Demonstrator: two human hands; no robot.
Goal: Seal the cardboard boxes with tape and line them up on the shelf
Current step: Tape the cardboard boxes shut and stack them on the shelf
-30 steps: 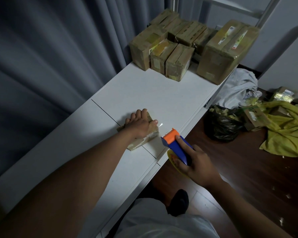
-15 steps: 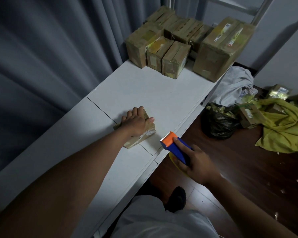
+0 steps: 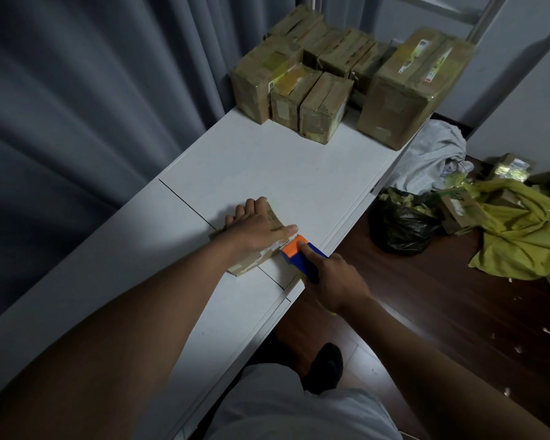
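My left hand [image 3: 256, 228] lies flat, fingers together, on the small flat cardboard box [image 3: 251, 263]; right hand [image 3: 334, 281] grips the blue-and-orange plastic tape dispenser [image 3: 300, 257] at the box's right edge.

head: single view | worn high, faces forward-down | close above white shelf [image 3: 267, 173] | floor right of it
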